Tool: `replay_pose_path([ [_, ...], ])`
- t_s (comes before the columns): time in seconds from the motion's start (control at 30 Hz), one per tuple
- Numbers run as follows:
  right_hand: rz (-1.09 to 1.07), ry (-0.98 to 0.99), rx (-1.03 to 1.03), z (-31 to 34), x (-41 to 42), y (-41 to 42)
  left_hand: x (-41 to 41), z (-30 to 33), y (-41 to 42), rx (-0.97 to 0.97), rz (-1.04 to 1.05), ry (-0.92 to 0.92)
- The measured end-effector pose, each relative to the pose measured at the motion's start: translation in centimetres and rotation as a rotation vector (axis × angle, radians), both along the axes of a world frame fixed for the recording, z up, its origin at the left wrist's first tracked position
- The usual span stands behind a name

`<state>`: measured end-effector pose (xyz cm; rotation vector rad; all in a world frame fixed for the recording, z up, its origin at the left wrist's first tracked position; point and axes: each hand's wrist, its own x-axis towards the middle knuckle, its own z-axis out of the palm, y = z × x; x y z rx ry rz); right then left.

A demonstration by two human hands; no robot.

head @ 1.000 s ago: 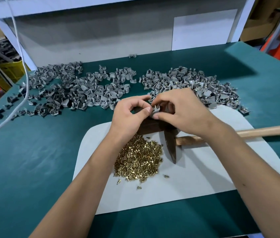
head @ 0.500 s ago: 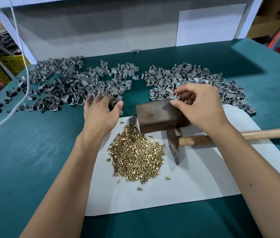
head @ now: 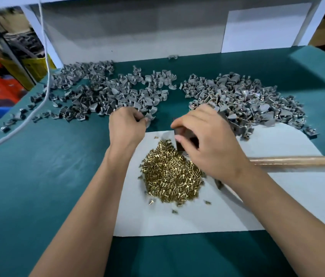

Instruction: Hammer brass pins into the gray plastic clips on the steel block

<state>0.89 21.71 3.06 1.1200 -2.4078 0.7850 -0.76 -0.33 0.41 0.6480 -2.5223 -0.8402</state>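
Reaching back from the left-hand heap of gray clips (head: 105,92), the left hand (head: 126,126) now pinches a fresh clip (head: 149,118) at its fingertips, while the right hand (head: 205,140) has dropped over the steel block (head: 183,139), fingers curled; whether it holds anything I cannot tell. Brass pins (head: 170,174) lie heaped just beside the block, so a new cycle seems to be starting

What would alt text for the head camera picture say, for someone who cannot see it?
Two bare hands work over a green table: the left hand picks at a pile of gray clips, the right hand hovers over a dark steel block. Brass pins are heaped on a white mat.
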Motion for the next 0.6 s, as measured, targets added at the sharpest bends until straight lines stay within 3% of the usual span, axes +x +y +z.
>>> replay_pose_path([
  [0.13,0.024,0.072,0.341,0.8,0.6,-2.1,0.0,0.2,-0.5,0.116,0.021,-0.031],
  [0.4,-0.15,-0.026,0.575,2.1,-0.9,-7.8,0.5,0.8,-0.9,0.297,-0.057,-0.027],
  [0.6,-0.221,-0.152,0.629,1.8,-1.8,-9.4,0.6,1.1,-0.7,0.131,-0.145,-0.146],
])
